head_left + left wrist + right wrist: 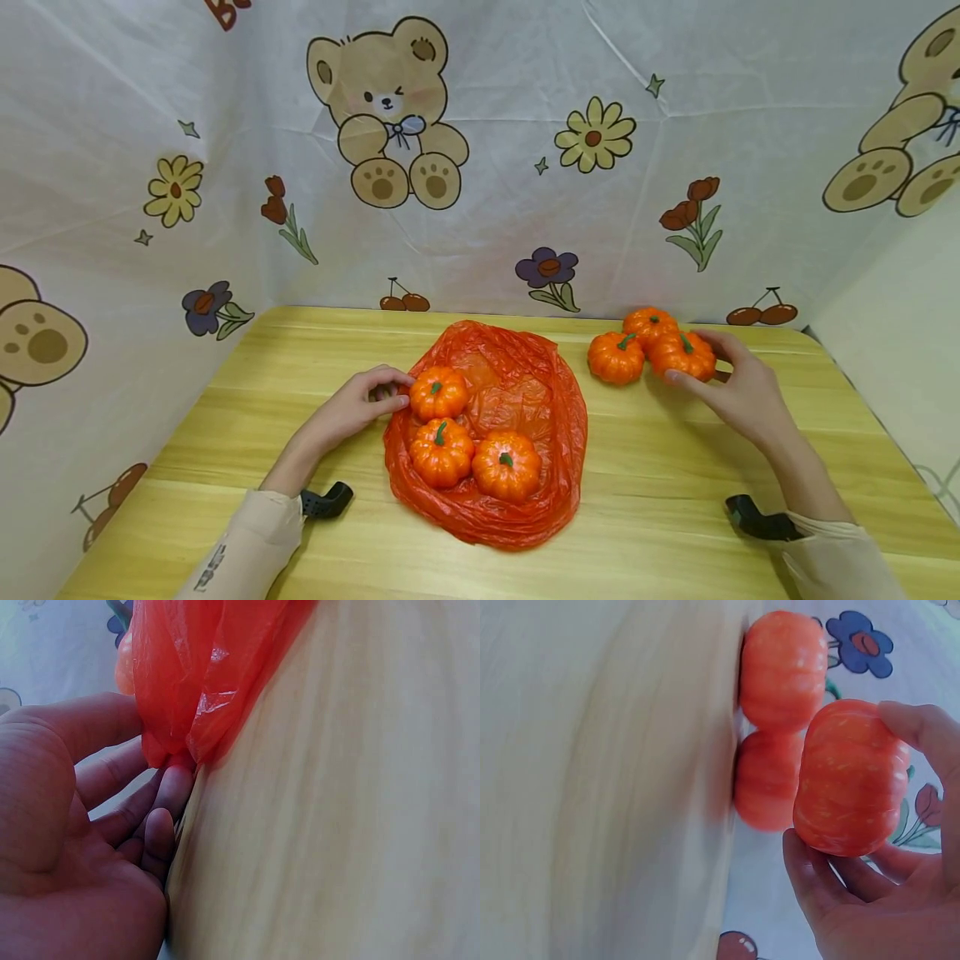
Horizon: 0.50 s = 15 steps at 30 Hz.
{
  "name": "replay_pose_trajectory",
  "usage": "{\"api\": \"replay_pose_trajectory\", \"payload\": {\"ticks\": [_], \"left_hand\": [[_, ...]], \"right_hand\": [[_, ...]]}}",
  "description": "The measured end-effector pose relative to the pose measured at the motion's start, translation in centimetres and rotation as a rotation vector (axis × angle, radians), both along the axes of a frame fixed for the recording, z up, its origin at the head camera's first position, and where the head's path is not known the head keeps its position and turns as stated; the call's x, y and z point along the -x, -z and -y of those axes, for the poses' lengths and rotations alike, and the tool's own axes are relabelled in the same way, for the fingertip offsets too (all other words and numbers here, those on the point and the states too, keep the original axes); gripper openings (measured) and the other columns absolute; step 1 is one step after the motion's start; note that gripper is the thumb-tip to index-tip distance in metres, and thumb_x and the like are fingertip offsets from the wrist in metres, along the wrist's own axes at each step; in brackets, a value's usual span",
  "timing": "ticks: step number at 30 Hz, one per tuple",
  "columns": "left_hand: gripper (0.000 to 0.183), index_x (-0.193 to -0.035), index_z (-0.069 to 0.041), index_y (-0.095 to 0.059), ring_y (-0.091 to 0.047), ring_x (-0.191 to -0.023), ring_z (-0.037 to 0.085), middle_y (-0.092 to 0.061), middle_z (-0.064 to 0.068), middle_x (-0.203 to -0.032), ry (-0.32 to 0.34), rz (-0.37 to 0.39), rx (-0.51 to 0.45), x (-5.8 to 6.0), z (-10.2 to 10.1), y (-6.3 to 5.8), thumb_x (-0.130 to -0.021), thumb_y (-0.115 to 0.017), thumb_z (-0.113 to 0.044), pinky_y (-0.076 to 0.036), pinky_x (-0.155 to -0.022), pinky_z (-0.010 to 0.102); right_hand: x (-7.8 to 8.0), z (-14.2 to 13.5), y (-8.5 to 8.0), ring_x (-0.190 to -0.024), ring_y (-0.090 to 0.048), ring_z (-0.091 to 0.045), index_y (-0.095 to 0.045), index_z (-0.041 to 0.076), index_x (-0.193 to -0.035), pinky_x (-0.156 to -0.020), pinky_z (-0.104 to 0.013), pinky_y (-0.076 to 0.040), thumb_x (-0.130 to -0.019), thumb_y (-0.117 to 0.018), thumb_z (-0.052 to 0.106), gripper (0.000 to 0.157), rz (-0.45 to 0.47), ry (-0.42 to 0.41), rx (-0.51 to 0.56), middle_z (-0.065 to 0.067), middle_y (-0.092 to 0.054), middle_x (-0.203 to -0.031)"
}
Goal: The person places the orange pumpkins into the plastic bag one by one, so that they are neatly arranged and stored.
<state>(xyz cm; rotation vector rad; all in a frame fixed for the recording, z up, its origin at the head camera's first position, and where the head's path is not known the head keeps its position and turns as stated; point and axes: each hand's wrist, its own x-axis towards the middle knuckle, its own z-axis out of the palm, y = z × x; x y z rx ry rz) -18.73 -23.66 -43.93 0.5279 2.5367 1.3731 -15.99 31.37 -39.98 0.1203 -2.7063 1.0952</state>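
A red plastic bag lies opened out on the table, its rim bunched in a ring. Inside it, at the left and front, sit three small orange pumpkins with green stems, one of them a front pumpkin. My left hand pinches the bag's left edge, also visible as red film in the left wrist view. At the back right, my right hand grips a pumpkin between thumb and fingers, held slightly off the table. Beside it stand two more pumpkins, a left one and a rear one.
The wooden table ends at the back against a white cloth printed with bears, flowers and cherries. More cloth hangs at the left side. Dark wrist mounts stick out from both sleeves.
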Motion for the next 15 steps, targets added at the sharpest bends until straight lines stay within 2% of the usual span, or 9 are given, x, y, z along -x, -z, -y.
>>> {"api": "replay_pose_trajectory", "payload": {"ticks": [8, 15], "left_hand": [[0.024, -0.123, -0.012, -0.074, -0.054, -0.095, 0.025, -0.065, 0.008, -0.112, 0.004, -0.004, -0.002, 0.1, 0.1, 0.1, -0.101, -0.072, -0.020, -0.046, -0.080, 0.028], [0.024, -0.123, -0.012, -0.074, -0.054, -0.095, 0.025, -0.065, 0.008, -0.113, 0.006, -0.008, -0.002, 0.1, 0.1, 0.2, -0.101, -0.072, -0.020, -0.046, -0.080, 0.028]], "right_hand": [[-0.3, 1.7, -0.7, -0.128, -0.055, -0.036, -0.049, 0.005, -0.153, -0.082, 0.002, -0.038, -0.090, -0.085, 0.039, 0.080, -0.013, -0.013, 0.017, -0.024, -0.059, -0.143], [-0.7, 3.6, -1.3, -0.129, -0.057, -0.037, -0.052, 0.002, -0.149, -0.085, 0.002, -0.040, -0.090, -0.085, 0.039, 0.077, -0.023, -0.063, 0.019, -0.024, -0.060, -0.142]]}}
